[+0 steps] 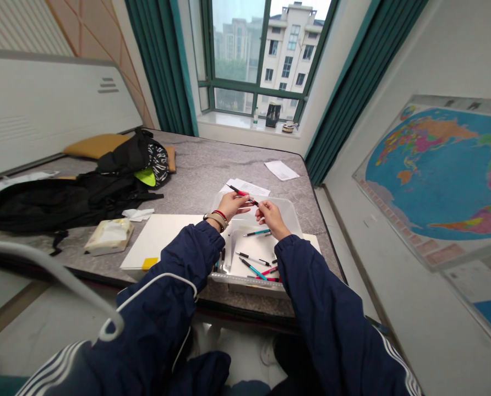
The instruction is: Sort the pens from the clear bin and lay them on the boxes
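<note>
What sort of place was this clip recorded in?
Probably a bedroom: a white panel that looks like a headboard stands beside a broad, grey, mattress-like surface, and teal curtains hang on either side of a window.

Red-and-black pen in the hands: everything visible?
The red-and-black pen is slim, plastic-looking, red along part of its barrel, dark toward both ends. It slants down from upper left to lower right in the picture, over the clear box. The left hand and right hand both hold it. Markings unreadable.
</note>
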`<state>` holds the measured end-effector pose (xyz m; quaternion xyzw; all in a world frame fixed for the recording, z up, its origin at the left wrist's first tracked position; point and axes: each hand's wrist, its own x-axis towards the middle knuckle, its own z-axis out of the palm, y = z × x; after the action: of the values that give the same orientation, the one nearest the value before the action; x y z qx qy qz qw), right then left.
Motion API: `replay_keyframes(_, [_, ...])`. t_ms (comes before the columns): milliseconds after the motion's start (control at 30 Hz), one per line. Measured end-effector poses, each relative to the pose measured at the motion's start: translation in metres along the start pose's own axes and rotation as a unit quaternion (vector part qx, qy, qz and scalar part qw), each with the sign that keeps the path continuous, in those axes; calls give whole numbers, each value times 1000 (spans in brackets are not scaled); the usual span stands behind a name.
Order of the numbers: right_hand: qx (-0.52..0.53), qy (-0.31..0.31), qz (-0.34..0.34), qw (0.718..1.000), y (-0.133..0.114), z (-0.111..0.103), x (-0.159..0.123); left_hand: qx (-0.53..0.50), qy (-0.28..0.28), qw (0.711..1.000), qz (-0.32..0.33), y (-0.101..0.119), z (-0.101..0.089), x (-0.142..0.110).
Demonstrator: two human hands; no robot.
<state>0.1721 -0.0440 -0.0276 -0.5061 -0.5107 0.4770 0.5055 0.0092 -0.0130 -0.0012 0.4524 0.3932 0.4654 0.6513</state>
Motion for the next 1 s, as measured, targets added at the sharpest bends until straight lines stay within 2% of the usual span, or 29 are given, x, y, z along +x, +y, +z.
replay_keyframes(367, [-2,-8,1,1000,4,1,2,0,-1,1000,1,0,1,-1])
replay_keyframes(667, [-36,-75,-41,996,-1,3,-5,-7,27,1000,-1,2,0,2])
replay_keyframes(1000, [-103,-22,-76,992,7,1,0,6,29,1000,-4,-3,-3,5])
